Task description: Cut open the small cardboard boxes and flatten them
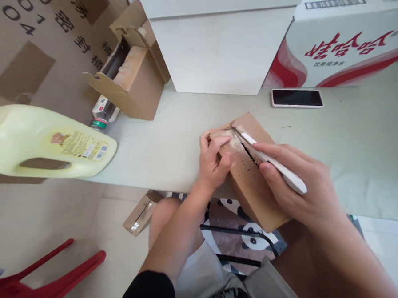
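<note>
Cardboard box (pixel 251 178) is lying on the pale green table (pixel 173 138) in front of you, its near end hanging over the table's edge above your lap. Your left hand (pixel 213 161) is pressing on the box's left end, fingers curled over the torn, taped flap, thumb bearing on the top; your palm is hiding that corner. Your right hand (pixel 297 185) is closing around a white utility knife (pixel 274 164), forefinger lying along its slim plastic handle. Its tip is sitting in the dark slit along the box's top seam, so the blade itself is hard to make out. The brown board is looking rough and peeled where tape has come away.

Beyond the box, a phone (pixel 297 97) with a dark screen is lying flat. A plain white box (pixel 220 52) and a red-and-white printed carton (pixel 344 45) are standing behind, both cut off by the top edge. To your left an open brown carton (pixel 136 74) is half covering a small bottle (pixel 102 113). A cream plastic jug (pixel 46 143) with a moulded handle is lying on its side, its neck out of view.
</note>
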`<state>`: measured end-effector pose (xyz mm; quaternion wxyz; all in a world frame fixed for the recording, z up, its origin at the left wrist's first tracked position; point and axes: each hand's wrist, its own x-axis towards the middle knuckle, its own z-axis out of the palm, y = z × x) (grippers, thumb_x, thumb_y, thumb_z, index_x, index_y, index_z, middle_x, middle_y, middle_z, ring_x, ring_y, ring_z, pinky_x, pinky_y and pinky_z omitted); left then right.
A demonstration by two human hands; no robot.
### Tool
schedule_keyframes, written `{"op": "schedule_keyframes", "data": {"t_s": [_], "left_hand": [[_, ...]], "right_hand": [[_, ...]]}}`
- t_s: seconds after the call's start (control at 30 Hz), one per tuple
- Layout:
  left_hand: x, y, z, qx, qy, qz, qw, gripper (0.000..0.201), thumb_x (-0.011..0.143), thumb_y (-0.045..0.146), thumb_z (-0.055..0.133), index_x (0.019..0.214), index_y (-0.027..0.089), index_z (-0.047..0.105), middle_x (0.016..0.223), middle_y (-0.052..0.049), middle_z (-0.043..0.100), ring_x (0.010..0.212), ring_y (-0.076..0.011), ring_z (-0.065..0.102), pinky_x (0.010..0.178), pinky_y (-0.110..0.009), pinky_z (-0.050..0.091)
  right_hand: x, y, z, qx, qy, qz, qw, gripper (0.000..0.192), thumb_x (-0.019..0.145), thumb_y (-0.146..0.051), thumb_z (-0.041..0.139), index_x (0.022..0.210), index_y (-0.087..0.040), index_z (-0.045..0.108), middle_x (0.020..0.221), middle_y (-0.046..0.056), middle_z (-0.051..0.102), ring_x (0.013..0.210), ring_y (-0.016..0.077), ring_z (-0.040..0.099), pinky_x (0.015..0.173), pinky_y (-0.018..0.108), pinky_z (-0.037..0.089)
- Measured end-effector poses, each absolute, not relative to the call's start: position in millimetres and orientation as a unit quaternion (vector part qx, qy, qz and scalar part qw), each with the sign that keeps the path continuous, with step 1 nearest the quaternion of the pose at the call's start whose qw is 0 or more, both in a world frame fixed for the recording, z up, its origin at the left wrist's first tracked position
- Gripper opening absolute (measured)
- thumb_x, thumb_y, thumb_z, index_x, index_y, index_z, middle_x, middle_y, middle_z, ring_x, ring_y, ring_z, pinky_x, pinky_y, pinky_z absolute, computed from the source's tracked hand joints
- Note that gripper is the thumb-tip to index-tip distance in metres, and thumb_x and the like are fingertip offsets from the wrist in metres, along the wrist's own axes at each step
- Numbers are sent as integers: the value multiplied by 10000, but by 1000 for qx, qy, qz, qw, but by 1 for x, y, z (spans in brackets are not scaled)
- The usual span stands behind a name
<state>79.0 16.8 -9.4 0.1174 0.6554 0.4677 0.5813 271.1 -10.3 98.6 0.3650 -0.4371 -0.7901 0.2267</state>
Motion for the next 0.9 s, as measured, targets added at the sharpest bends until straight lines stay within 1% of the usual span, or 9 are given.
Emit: {"op": "schedule_keyframes", "data": {"t_s": [0.1,0.27,0.43,0.53,0.67,0.77,0.83,0.9], "left_hand": [[79,17,-10,658,473,575,115,415,1007,595,411,1183,279,614,1198,-93,543,1230,-295,528,1053,-539,474],[79,18,-10,660,470,575,112,405,1014,585,400,1171,278,614,1188,-93,559,1226,-289,535,1052,-539,486],[79,17,-9,662,474,570,109,412,1014,593,402,1170,277,616,1189,-96,548,1226,-281,542,1046,-528,499],[79,18,-9,660,466,579,112,403,1013,587,416,1174,280,621,1190,-92,546,1231,-282,545,1041,-522,501],[79,18,-10,657,473,576,115,422,1005,603,421,1165,267,621,1184,-94,545,1226,-291,560,1034,-527,503],[78,18,-9,657,473,575,114,431,1005,607,411,1164,263,616,1186,-98,556,1222,-289,561,1037,-528,499],[78,18,-9,655,469,580,117,433,1001,612,421,1160,263,621,1188,-99,563,1224,-288,557,1038,-525,494],[78,19,-9,653,466,585,121,431,995,614,435,1153,262,628,1187,-98,575,1228,-289,550,1039,-518,489]], "right_hand": [[268,-10,99,-434,-800,205,359,265,987,-264,569,1214,-227,700,1065,84,754,887,210,738,754,324,579],[267,-10,102,-424,-810,194,355,228,981,-233,554,1156,-229,700,1011,76,759,832,197,737,716,316,580],[268,-11,101,-434,-803,196,357,237,989,-253,551,1172,-213,695,1053,75,777,842,191,745,723,314,586],[268,-11,100,-447,-790,201,368,208,987,-255,558,1117,-196,709,990,64,785,810,176,744,706,292,579],[266,-10,100,-449,-792,191,367,196,972,-252,562,1081,-200,716,984,62,791,785,177,744,674,294,569],[267,-13,103,-457,-788,187,367,163,959,-251,561,999,-224,717,903,46,781,697,167,715,605,292,539],[272,-19,104,-477,-766,188,387,170,969,-255,549,953,-237,716,821,33,760,624,150,676,565,289,517],[283,-25,99,-490,-747,195,405,223,1005,-293,502,973,-250,719,773,32,733,578,144,641,535,296,493]]}}
